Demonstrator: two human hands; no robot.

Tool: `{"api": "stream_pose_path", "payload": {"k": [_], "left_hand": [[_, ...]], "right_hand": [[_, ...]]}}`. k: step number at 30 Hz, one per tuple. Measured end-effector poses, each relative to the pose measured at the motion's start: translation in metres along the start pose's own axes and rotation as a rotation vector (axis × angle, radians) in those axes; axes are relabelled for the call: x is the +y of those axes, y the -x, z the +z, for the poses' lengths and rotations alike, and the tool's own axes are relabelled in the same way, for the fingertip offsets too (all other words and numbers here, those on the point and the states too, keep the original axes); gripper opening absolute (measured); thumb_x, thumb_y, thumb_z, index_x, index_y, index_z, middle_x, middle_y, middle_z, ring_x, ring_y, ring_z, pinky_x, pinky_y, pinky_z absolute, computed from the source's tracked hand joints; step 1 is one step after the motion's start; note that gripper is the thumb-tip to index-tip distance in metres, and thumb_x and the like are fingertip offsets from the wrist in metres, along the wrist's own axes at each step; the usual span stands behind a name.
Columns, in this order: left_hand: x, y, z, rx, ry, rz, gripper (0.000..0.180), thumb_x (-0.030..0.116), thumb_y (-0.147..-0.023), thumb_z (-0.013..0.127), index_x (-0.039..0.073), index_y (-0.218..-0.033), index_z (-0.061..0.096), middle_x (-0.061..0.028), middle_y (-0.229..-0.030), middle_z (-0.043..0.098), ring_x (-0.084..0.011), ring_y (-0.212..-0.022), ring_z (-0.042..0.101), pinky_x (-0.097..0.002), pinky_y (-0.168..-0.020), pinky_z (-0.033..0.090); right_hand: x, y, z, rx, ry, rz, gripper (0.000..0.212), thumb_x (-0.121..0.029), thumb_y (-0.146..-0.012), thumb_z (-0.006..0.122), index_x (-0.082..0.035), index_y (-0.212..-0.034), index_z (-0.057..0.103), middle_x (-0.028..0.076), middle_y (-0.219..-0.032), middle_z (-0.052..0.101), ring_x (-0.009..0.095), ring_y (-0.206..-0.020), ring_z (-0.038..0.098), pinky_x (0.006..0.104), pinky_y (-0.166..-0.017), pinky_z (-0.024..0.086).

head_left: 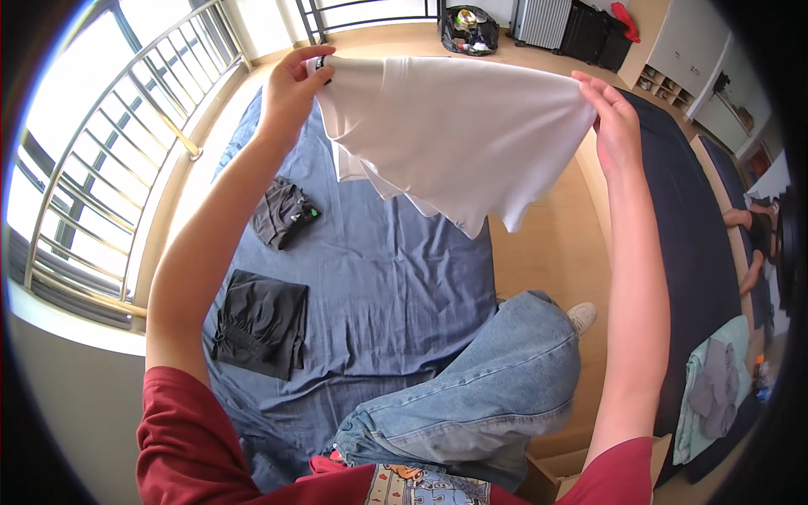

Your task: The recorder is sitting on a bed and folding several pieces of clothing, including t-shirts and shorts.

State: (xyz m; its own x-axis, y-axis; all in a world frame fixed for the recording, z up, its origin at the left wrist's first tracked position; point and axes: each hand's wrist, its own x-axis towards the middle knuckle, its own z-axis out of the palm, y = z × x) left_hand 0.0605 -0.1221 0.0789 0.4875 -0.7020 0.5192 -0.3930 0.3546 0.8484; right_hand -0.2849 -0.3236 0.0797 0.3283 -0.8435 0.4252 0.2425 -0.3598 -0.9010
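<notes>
A white garment, which looks like a T-shirt (446,126), hangs stretched between my raised hands above the far end of the bed. My left hand (295,88) pinches its left end beside a small dark label. At the other end, the fingers of my right hand (610,109) are closed on the upper right corner. The cloth sags in folds toward its lower edge. Below it on the blue bedsheet (396,278) lie a crumpled dark grey garment (282,215) and a folded black garment (263,324) with a gathered front.
A metal railing (126,160) runs along the window at left. Another dark-covered bed (665,219) stands at right, with mint and grey cloths (715,387) on it. Suitcases (564,29) and a black bag (469,32) stand at the back. Another person's legs (749,244) show far right.
</notes>
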Motion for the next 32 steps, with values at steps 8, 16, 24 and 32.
{"api": "stream_pose_path", "payload": {"k": [8, 16, 24, 32], "left_hand": [[0.007, -0.007, -0.001, 0.058, -0.178, 0.183, 0.028, 0.005, -0.084, 0.06, 0.006, -0.112, 0.061, -0.006, -0.093, 0.064, -0.0104, -0.081, 0.059, -0.0228, -0.072, 0.047], [0.0, -0.013, -0.001, -0.028, 0.026, -0.005, 0.028, 0.005, -0.083, 0.06, 0.007, -0.112, 0.062, -0.0051, -0.089, 0.064, -0.0092, -0.079, 0.056, -0.0226, -0.073, 0.045], [0.0, -0.021, -0.008, 0.003, 0.046, -0.004, 0.027, 0.005, -0.084, 0.061, 0.004, -0.111, 0.062, -0.0081, -0.092, 0.065, -0.012, -0.08, 0.058, -0.0246, -0.075, 0.049], [-0.011, -0.03, -0.02, -0.151, 0.133, -0.204, 0.04, 0.001, -0.081, 0.064, 0.005, -0.121, 0.057, -0.0107, -0.096, 0.063, -0.0169, -0.082, 0.062, -0.0264, -0.076, 0.051]], "right_hand": [[-0.024, -0.015, -0.004, -0.148, -0.11, 0.079, 0.021, -0.006, -0.085, 0.058, -0.002, -0.105, 0.065, 0.004, -0.095, 0.067, 0.01, -0.089, 0.059, 0.0228, -0.084, 0.043], [-0.014, -0.021, -0.002, -0.07, -0.147, 0.188, 0.021, -0.007, -0.085, 0.06, -0.003, -0.106, 0.064, 0.006, -0.1, 0.066, 0.014, -0.09, 0.061, 0.0265, -0.083, 0.047], [-0.014, -0.014, 0.0, -0.088, -0.128, 0.154, 0.024, -0.01, -0.08, 0.064, -0.005, -0.104, 0.065, 0.002, -0.091, 0.065, 0.01, -0.077, 0.058, 0.0224, -0.073, 0.044], [-0.011, -0.015, -0.001, -0.198, 0.111, 0.069, 0.028, -0.019, -0.084, 0.064, -0.006, -0.109, 0.065, 0.001, -0.096, 0.065, 0.009, -0.09, 0.056, 0.0258, -0.085, 0.041]]}}
